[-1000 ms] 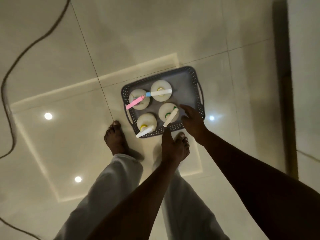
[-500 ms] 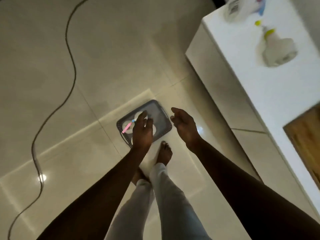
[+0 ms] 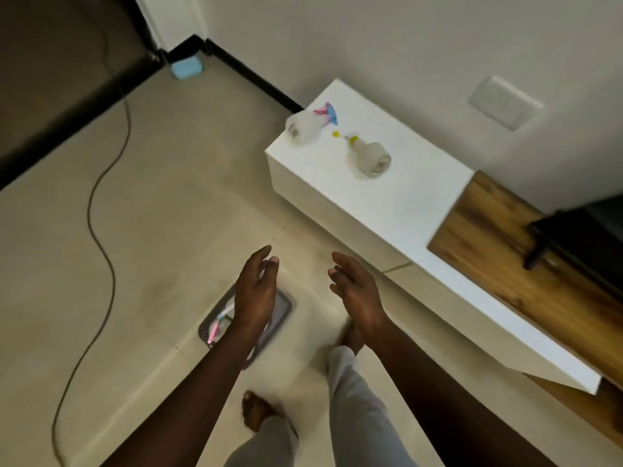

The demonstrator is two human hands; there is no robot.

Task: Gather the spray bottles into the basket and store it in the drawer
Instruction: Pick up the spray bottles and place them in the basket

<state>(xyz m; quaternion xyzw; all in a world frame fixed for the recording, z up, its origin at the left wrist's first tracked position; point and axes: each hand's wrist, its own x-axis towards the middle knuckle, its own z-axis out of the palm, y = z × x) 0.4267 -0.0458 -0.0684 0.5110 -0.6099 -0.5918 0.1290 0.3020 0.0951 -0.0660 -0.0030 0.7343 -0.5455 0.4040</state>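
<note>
A grey basket (image 3: 281,313) sits on the floor with spray bottles in it; only a pink and blue nozzle (image 3: 217,323) shows beside my left forearm. My left hand (image 3: 254,291) hovers above the basket, fingers apart, holding nothing. My right hand (image 3: 355,291) is raised to the right of it, also spread and empty. Two more spray bottles lie on their sides on the white cabinet top (image 3: 397,203): one with a pink and blue head (image 3: 308,124) near the far corner, one with a yellow head (image 3: 369,156) just right of it.
A dark cable (image 3: 101,197) snakes across the floor at left. A blue box (image 3: 186,68) rests against the far wall. A wooden panel (image 3: 526,264) and a black stand (image 3: 573,237) occupy the cabinet's right part. My bare feet stand by the basket.
My view has lifted from the basket on the floor toward the cabinet. Both hands have risen away from the basket, empty, and I have stepped toward the cabinet.
</note>
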